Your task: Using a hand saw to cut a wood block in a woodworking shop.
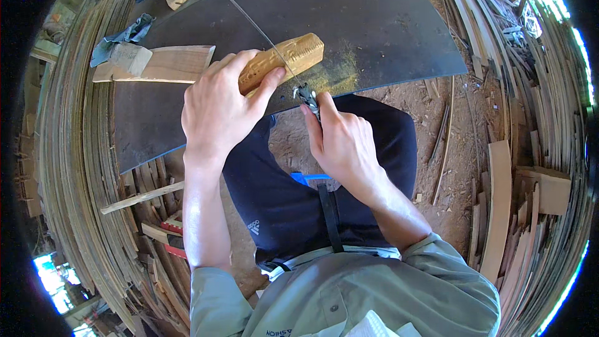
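We're gripping the wooden block (pixel 306 51) in our left hand (pixel 215 106), thumb and fingers closing around its left end, and we're pinching the dark handle (pixel 306 96) of a thin metal tool (pixel 253 22) in our right hand (pixel 346 143). The block is sitting over the bench (pixel 399 37), just ahead of the right hand, the tool crossing its top.

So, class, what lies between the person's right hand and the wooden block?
In the head view, the dark wrapped end of a thin rod lies there, jutting from the right hand; the rod runs on across the wooden block.
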A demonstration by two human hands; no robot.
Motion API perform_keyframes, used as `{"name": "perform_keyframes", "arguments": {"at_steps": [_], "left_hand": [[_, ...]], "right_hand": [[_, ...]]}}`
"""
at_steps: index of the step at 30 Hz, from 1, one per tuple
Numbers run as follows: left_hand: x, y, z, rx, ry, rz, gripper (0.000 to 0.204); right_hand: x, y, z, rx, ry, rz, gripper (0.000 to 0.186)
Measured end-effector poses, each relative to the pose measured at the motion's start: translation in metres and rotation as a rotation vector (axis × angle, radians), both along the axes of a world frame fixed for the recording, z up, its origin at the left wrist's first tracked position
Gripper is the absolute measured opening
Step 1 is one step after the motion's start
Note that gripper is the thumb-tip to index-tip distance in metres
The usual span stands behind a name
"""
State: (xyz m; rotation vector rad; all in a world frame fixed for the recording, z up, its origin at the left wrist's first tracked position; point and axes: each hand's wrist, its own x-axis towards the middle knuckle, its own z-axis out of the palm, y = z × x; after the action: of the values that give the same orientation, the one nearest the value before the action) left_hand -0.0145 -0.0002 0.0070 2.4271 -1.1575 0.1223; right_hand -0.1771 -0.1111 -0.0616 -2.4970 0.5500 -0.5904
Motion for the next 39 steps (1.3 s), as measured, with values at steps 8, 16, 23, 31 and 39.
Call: {"name": "perform_keyframes", "arguments": {"at_steps": [8,16,23,31,39], "left_hand": [[0.001,0.001,-0.006,-0.010,-0.039,-0.013,0.048],[0.003,-0.001,-0.010,0.091,-0.189,-0.040,0.051],[0.008,0.002,-0.014,0.120,-0.147,-0.067,0.051],[0.005,0.010,-0.016,0.143,-0.241,-0.042,0.060],[0.003,0.004,-0.014,0.110,-0.165,-0.047,0.057]], "right_hand": [[0.004,0.000,0.001,0.050,-0.003,-0.001,0.026],[0.003,0.001,0.005,0.120,0.086,0.017,0.026],[-0.064,0.028,-0.045,0.223,0.164,0.004,0.023],[-0.134,0.022,-0.042,0.371,-0.006,0.018,0.016],[-0.011,-0.011,-0.007,0.108,-0.065,0.077,0.026]]}}
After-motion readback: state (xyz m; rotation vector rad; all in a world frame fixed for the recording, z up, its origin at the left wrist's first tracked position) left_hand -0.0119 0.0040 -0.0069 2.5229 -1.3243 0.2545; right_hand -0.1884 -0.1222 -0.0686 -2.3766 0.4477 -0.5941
